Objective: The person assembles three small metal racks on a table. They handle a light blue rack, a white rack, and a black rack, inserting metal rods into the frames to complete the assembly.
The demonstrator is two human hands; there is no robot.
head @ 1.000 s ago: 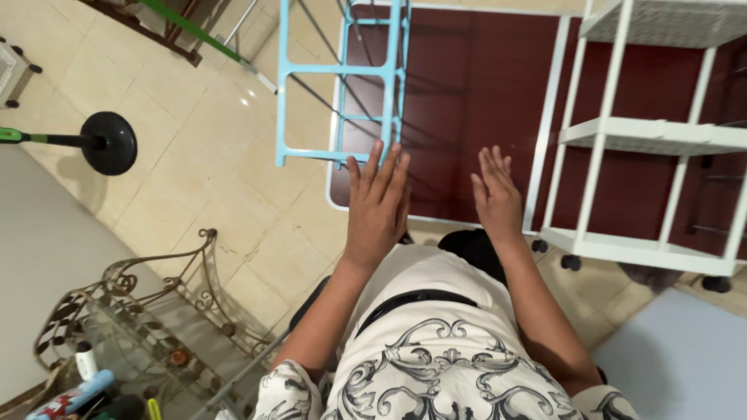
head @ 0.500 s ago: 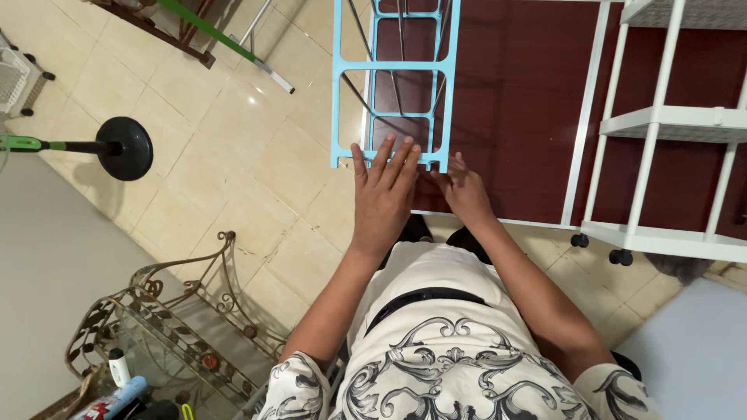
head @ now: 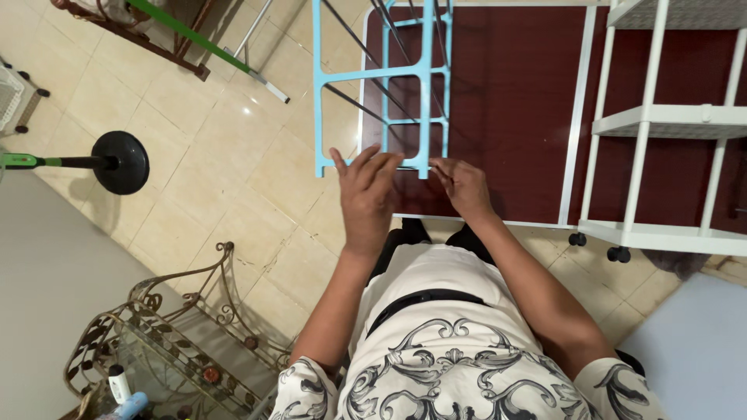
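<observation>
— Blue plastic frame (head: 381,93), where is it?
— Upright over the dark red desk's (head: 513,117) left edge. Left hand (head: 367,194) lies flat, fingers spread, on its bottom bar; right hand (head: 464,185) pinches that bar, beside the white shelf rack (head: 661,124).

White shelf cart (head: 661,124) right, bare tiles (head: 194,148) left

blue frame (head: 381,85) top cut off, bottles (head: 118,383) blurred

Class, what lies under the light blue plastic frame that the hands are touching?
Under the light blue plastic frame show beige floor tiles and a dark red mat. The left hand and right hand cover its lower edge.
</observation>
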